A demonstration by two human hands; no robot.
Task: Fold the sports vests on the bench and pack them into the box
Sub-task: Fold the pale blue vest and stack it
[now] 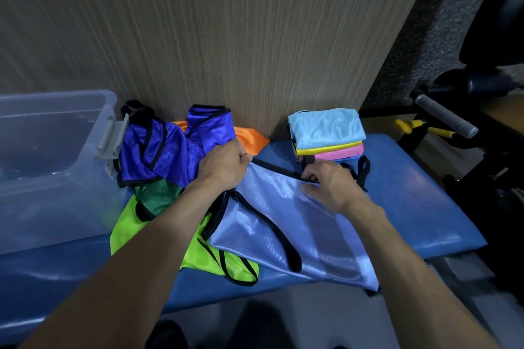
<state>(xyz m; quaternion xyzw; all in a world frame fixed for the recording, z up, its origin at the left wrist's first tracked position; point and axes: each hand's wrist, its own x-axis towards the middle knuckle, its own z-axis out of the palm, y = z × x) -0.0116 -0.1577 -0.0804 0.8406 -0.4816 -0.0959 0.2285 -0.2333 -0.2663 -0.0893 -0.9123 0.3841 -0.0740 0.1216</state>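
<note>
A light blue vest (295, 224) with black trim lies spread on the blue padded bench (419, 207). My left hand (224, 164) grips its far left corner at the black hem. My right hand (329, 181) pinches the same black edge further right. To the left lies a heap of loose vests: a dark blue one (158, 156), an orange one (252, 137), a green one (158, 198) and a neon yellow-green one (195, 249). A folded stack (326, 133) with a pale blue vest on top stands at the back right. The clear plastic box (51, 156) sits at the bench's left end.
A wood-grain wall panel (226, 37) rises right behind the bench. Black exercise equipment with a grey handle (445, 116) and yellow grips (408, 125) stands to the right of the bench. The floor shows below the bench's front edge.
</note>
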